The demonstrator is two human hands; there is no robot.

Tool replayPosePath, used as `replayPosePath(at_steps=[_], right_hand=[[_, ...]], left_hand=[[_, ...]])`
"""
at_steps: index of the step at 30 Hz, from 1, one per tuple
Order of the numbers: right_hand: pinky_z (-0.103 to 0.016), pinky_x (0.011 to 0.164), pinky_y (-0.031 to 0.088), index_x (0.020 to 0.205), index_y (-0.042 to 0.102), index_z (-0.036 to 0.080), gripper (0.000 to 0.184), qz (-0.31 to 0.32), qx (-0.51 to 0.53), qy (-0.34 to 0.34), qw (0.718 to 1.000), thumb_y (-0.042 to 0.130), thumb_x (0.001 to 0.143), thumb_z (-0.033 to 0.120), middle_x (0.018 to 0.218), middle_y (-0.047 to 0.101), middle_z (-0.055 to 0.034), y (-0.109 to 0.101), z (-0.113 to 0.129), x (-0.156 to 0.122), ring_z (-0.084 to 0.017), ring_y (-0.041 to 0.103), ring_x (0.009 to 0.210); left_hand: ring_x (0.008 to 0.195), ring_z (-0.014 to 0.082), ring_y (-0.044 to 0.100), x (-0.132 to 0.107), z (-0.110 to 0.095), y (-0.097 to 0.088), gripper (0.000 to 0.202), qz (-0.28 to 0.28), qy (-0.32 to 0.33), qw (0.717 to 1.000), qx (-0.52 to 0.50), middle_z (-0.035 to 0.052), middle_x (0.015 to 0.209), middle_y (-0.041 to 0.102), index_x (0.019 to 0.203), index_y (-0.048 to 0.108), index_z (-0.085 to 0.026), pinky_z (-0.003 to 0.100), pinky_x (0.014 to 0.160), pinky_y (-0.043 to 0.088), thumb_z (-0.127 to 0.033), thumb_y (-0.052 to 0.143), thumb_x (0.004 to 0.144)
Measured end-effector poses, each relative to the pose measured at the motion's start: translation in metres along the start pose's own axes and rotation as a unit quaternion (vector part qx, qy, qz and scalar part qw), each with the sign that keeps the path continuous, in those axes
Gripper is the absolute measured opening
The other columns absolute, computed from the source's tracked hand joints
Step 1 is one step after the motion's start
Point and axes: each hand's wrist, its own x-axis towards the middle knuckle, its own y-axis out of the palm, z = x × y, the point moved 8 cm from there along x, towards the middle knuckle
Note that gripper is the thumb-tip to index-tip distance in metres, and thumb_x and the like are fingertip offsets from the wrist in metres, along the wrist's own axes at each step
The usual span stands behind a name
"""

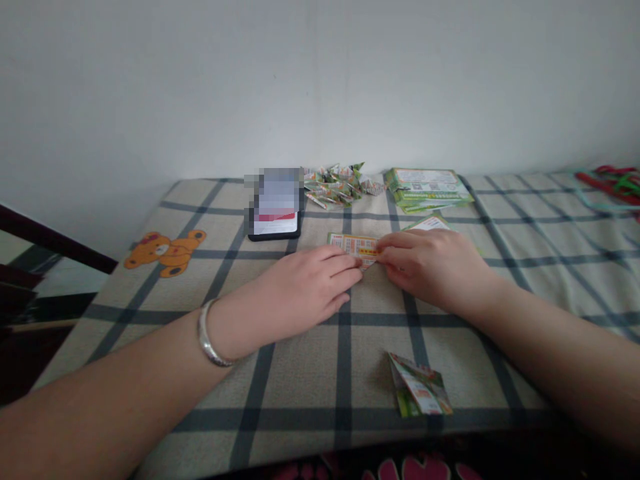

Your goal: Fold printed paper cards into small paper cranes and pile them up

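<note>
A printed leaflet [353, 245] in green, orange and yellow lies on the checked cloth, partly covered by my hands. My left hand [315, 283], with a silver bangle at the wrist, has its fingers together over the leaflet's lower left edge; its thumb is hidden. My right hand [437, 270] grips the leaflet's right side, fingers curled. Beyond the right hand, the corner of another leaflet [431, 223] shows. Nearer my body, a folded paper piece [421, 387] with triangular flaps rests apart from both hands.
Toward the wall stand a phone [276, 203], several folded paper pieces [340, 183] in a heap, and a stack of leaflets [427, 187]. A bear picture [165, 252] is at the left of the tablecloth [295, 373]. Red and green items [617, 183] lie at far right.
</note>
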Motion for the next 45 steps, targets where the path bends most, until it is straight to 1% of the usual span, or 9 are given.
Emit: replayPosePath(at_steps=[8,13,22,27,30,32,35,41,45], right_hand=[[-0.031,0.057,0.034,0.084,0.070,0.019,0.019,0.030,-0.019,0.032,0.999,0.052,0.089,0.021,0.098,0.073,-0.0022,0.004,-0.011,0.000,-0.019,0.067,0.077],[-0.031,0.058,0.035,0.089,0.071,0.019,0.019,0.045,-0.026,0.043,0.998,0.052,0.089,0.021,0.099,0.073,-0.0040,0.006,-0.014,0.001,-0.021,0.067,0.079],[-0.032,0.060,0.038,0.084,0.070,0.019,0.017,0.026,-0.018,0.018,0.999,0.054,0.088,0.020,0.097,0.072,-0.0032,0.007,-0.016,-0.001,-0.020,0.067,0.079],[-0.031,0.062,0.040,0.085,0.071,0.017,0.019,0.012,-0.015,0.006,1.000,0.053,0.089,0.017,0.099,0.072,-0.0055,0.009,-0.018,-0.001,-0.019,0.066,0.080],[-0.031,0.064,0.039,0.086,0.071,0.016,0.019,0.002,-0.015,-0.008,1.000,0.052,0.090,0.018,0.096,0.072,-0.0061,0.010,-0.019,-0.001,-0.019,0.065,0.080],[-0.031,0.062,0.038,0.085,0.070,0.016,0.020,-0.002,-0.026,-0.010,1.000,0.051,0.092,0.020,0.090,0.071,-0.0054,0.010,-0.020,-0.001,-0.018,0.064,0.076],[-0.031,0.060,0.035,0.088,0.070,0.017,0.021,-0.017,-0.034,-0.015,0.999,0.051,0.094,0.023,0.086,0.070,-0.0044,0.008,-0.020,-0.001,-0.018,0.062,0.072],[-0.030,0.063,0.036,0.094,0.071,0.019,0.020,-0.035,-0.026,-0.029,0.999,0.052,0.095,0.023,0.089,0.071,-0.0043,0.004,-0.017,-0.001,-0.018,0.061,0.078],[-0.031,0.063,0.035,0.087,0.071,0.018,0.021,-0.022,-0.034,-0.035,0.999,0.051,0.095,0.020,0.090,0.071,-0.0052,0.005,-0.015,0.000,-0.018,0.060,0.078]], left_hand=[[0.121,0.0239,0.054,0.001,0.001,-0.001,0.031,-0.002,-0.003,1.000,-0.007,0.0067,0.127,0.064,0.122,0.060,-0.012,0.040,0.107,0.045,-0.026,0.046,0.098],[0.123,0.0237,0.053,0.000,0.003,0.000,0.032,0.014,-0.010,1.000,-0.018,0.0058,0.129,0.063,0.124,0.059,-0.014,0.040,0.108,0.044,-0.027,0.047,0.098],[0.122,0.0236,0.053,-0.003,0.003,-0.003,0.033,-0.004,-0.005,1.000,-0.018,0.0058,0.131,0.062,0.124,0.058,-0.013,0.040,0.107,0.045,-0.028,0.051,0.096],[0.123,0.0228,0.053,-0.006,0.005,-0.002,0.033,-0.009,-0.004,0.999,-0.034,0.0050,0.131,0.062,0.125,0.058,-0.014,0.039,0.109,0.044,-0.026,0.051,0.096],[0.122,0.0225,0.054,-0.006,0.006,-0.003,0.029,-0.018,0.005,0.999,-0.033,0.0046,0.129,0.063,0.121,0.060,-0.015,0.038,0.108,0.045,-0.023,0.051,0.095],[0.120,0.0232,0.056,-0.006,0.006,-0.004,0.028,-0.019,0.015,0.999,-0.023,0.0059,0.126,0.065,0.119,0.060,-0.014,0.038,0.106,0.047,-0.023,0.052,0.094],[0.118,0.0242,0.058,-0.005,0.007,-0.004,0.031,-0.016,0.002,1.000,-0.016,0.0096,0.124,0.065,0.121,0.058,-0.012,0.039,0.101,0.051,-0.024,0.053,0.093],[0.117,0.0239,0.059,-0.006,0.008,-0.005,0.033,-0.015,-0.016,1.000,-0.019,0.0113,0.124,0.064,0.122,0.056,-0.011,0.039,0.100,0.051,-0.025,0.055,0.092],[0.109,0.0253,0.062,-0.006,0.010,-0.004,0.032,-0.013,-0.034,0.999,-0.013,0.0124,0.121,0.064,0.121,0.056,-0.012,0.040,0.089,0.056,-0.025,0.053,0.093]])
